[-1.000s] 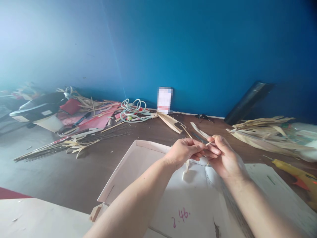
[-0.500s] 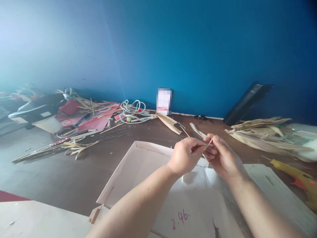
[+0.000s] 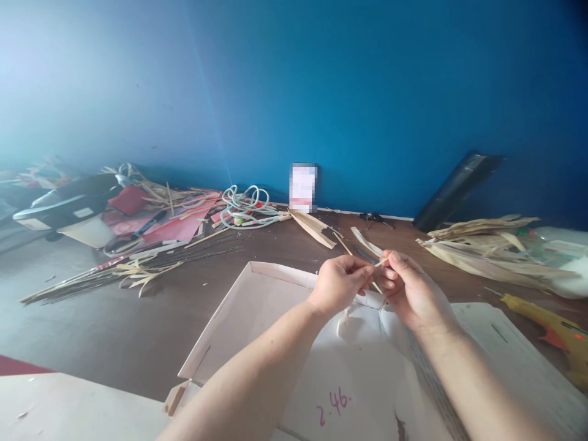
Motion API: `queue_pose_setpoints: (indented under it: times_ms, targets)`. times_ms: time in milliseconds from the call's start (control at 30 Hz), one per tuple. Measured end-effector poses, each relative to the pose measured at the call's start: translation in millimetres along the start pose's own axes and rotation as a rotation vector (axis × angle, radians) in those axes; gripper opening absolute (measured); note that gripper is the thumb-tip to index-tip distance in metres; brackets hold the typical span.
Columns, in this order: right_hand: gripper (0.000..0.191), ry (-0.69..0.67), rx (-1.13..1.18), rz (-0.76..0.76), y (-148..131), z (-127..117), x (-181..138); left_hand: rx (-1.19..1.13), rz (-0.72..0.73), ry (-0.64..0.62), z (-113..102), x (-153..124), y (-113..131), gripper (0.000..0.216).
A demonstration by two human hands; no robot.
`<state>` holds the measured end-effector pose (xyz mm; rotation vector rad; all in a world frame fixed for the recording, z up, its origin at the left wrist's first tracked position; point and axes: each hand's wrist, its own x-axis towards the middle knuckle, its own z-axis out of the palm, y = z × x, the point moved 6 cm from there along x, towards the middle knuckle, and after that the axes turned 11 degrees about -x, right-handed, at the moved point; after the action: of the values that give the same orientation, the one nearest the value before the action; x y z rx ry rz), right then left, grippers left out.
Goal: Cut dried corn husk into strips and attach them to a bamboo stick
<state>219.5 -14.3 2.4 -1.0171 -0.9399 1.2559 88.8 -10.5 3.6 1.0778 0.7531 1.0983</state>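
Observation:
Both hands meet above the far edge of a white cardboard box [image 3: 275, 300]. Between them runs a thin pale strip [image 3: 381, 262], perhaps dried husk; its exact kind is too small to make out. My left hand [image 3: 337, 285] pinches one end with thumb and forefinger. The other end is pinched between the thumb and fingertips of my right hand [image 3: 416, 297]. Just beyond the fingers lie a pale curled husk piece [image 3: 365, 241] and a thin stick [image 3: 342, 243]. A small pale scrap [image 3: 343, 321] stands in the box below.
A yellow glue gun [image 3: 542, 312] lies at the right, near dried husks [image 3: 478, 257]. A black roll [image 3: 452, 193] leans on the blue wall. A coiled pale cable [image 3: 245, 208], thin wires [image 3: 114, 275] and red paper [image 3: 184, 223] lie left. Behind stands a blurred-out phone-like panel [image 3: 303, 187].
My hands have drawn slightly apart, the left one moving a little to the left. More of the pale strip shows between the fingertips, and it lies flatter than before.

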Motion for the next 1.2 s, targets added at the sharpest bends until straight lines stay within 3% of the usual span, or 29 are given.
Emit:
queue_pose_setpoints:
  times_ms: [533,1200]
  targets:
    - [0.014,0.036,-0.017,0.022,-7,4,-4,-0.179,-0.243,-0.103,-1,-2,-9,0.037]
    - [0.016,0.182,-0.15,-0.085,-12,-1,-8,-0.265,-0.268,-0.142,-2,0,-10,0.033]
